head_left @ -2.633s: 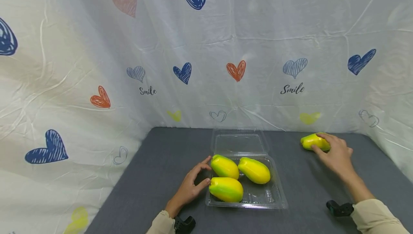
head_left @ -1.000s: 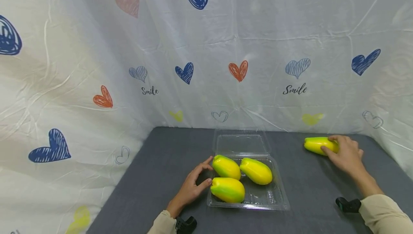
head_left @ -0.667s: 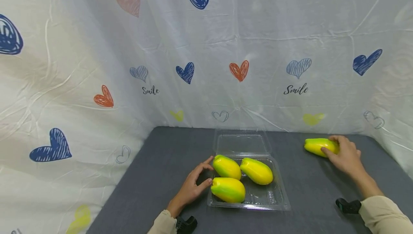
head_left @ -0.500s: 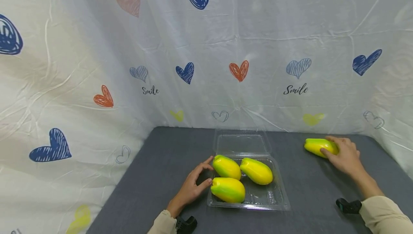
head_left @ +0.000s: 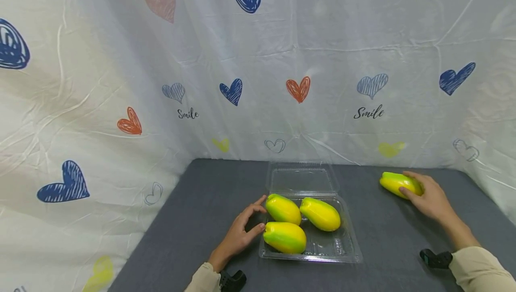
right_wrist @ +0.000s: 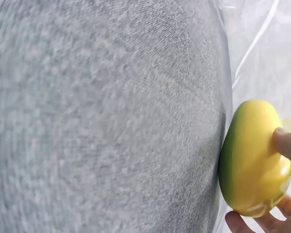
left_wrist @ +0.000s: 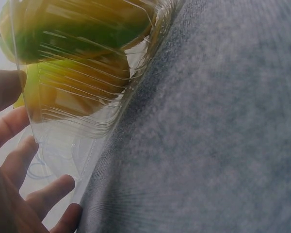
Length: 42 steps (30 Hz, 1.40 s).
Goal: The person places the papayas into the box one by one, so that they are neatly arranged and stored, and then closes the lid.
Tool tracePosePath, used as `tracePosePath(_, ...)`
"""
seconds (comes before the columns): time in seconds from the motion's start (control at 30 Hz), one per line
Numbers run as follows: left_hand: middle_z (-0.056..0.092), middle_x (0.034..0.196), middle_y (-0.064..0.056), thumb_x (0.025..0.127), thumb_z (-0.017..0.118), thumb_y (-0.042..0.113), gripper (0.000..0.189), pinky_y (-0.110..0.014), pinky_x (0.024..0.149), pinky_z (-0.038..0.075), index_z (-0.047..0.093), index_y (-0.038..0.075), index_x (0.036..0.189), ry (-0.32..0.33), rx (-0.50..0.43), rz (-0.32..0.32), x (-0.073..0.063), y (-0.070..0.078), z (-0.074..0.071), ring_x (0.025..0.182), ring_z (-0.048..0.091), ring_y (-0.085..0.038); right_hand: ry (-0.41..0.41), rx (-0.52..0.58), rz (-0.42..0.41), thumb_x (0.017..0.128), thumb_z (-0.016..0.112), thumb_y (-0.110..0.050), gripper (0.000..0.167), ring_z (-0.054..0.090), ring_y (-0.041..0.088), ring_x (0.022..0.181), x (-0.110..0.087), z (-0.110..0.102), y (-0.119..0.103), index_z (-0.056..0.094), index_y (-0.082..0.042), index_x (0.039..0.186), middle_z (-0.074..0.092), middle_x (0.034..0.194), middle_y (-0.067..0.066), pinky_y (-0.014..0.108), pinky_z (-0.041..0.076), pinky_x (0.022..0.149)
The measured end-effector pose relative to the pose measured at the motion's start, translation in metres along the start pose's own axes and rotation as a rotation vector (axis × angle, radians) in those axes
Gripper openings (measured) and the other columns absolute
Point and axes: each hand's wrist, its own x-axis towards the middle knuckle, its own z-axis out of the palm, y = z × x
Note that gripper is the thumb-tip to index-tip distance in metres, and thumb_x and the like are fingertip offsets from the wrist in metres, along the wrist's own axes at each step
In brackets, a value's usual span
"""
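In the head view, a yellow-green papaya (head_left: 391,182) lies at the back right of the table. My right hand (head_left: 429,197) grips its right end, thumb on the near side and fingers over the far side. The right wrist view has that papaya (right_wrist: 252,160) on the grey cloth, with the thumb against it and fingertips around its lower end. Three similar papayas, one of them the front papaya (head_left: 284,237), rest in a clear plastic clamshell box (head_left: 342,245). My left hand (head_left: 238,234) rests at the box's left edge, fingers spread; in the left wrist view, the thumb and fingertips (left_wrist: 26,145) meet its clear wall.
The box's lid (head_left: 300,180) stands open toward the back. A dark grey cloth (head_left: 193,220) covers the table. Behind and to the left hangs a white curtain (head_left: 258,50) printed with hearts, meeting the table's back edge near the gripped papaya.
Since the earliest frame, my right hand has shifted a little right along the papaya, onto its right end. Over the last half second the papaya has turned slightly. My left hand has stayed put.
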Motion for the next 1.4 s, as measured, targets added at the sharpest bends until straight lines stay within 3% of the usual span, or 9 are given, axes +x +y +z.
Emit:
tracePosePath(0.57,0.035,0.166,0.002,0.103,0.061,0.022,0.026,-0.063,0.121,0.027,0.056,0.027,0.128,0.001,0.011,-0.002,-0.001,0.001,0.000,0.155,0.031,-0.027,0.027,0.023,-0.011,0.098,0.069,-0.027,0.061,0.044,0.057,0.113,-0.005,0.003,0.000,0.048,0.005,0.145,0.048,0.130,0.041,0.069,0.035,0.084)
tracePosePath(0.83,0.034,0.166,0.004,0.103,0.061,0.022,0.026,-0.059,0.123,0.026,0.056,0.025,0.128,0.001,0.001,-0.012,0.000,0.001,0.000,0.156,0.030,-0.025,0.091,0.017,0.001,0.096,0.072,-0.026,0.056,0.048,0.045,0.104,-0.008,0.007,-0.008,0.055,0.003,0.140,0.053,0.121,0.035,0.044,0.033,0.074)
tracePosePath(1.2,0.033,0.167,0.003,0.103,0.061,0.021,0.026,-0.060,0.123,0.025,0.057,0.019,0.128,-0.001,-0.001,-0.016,0.000,0.001,-0.001,0.156,0.029,-0.024,0.101,0.077,0.078,0.098,0.069,-0.031,0.058,0.046,0.037,0.103,-0.015,0.010,-0.031,0.053,-0.001,0.145,0.051,0.123,0.031,0.038,0.035,0.074)
tracePosePath(1.33,0.033,0.166,0.006,0.103,0.061,0.022,0.026,-0.061,0.123,0.025,0.057,0.020,0.128,-0.001,0.009,-0.020,0.000,0.002,-0.001,0.156,0.029,-0.024,0.120,0.109,0.079,0.097,0.071,-0.031,0.058,0.044,0.027,0.102,-0.017,0.012,-0.039,0.054,-0.003,0.144,0.051,0.124,0.029,0.031,0.036,0.073)
tracePosePath(1.4,0.034,0.166,0.005,0.102,0.061,0.021,0.026,-0.061,0.122,0.025,0.057,0.020,0.128,0.000,0.018,-0.008,-0.001,0.001,-0.002,0.156,0.030,-0.024,0.138,0.127,0.075,0.096,0.072,-0.030,0.057,0.043,0.014,0.103,-0.018,0.013,-0.042,0.056,-0.003,0.143,0.052,0.125,0.028,0.026,0.036,0.072)
